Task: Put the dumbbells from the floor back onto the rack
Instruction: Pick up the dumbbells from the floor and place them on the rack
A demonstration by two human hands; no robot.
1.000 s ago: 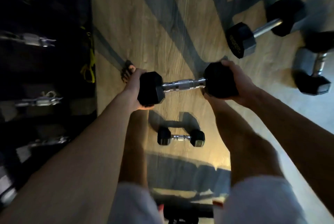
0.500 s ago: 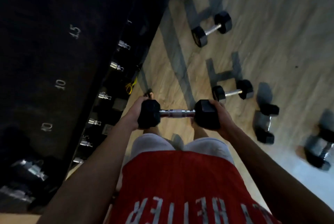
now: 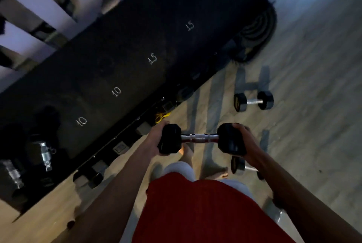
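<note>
A: Gym tidy-up: rack [image 3: 137, 46] w/ chalked 10s and 15s at left, spare dumbbell [image 3: 253, 101] on floor [image 3: 313, 86].
B: The carried dumbbell [image 3: 199, 138]?
A: In the air beside the rack, left hand [image 3: 154, 139] and right hand [image 3: 246, 144] each clamped on an end. Next, prob.: find its slot, lower it level.

Pale wood-plank floor [image 3: 313, 66] fills the right side, crossed by dark shadows. A tangle of yellow cord [image 3: 161, 115] lies on it left of centre, and a dark ringed disc [image 3: 258, 27] sits at upper right. A red shirt [image 3: 195, 213] and pale shorts [image 3: 180, 168] occupy the lower foreground.
</note>
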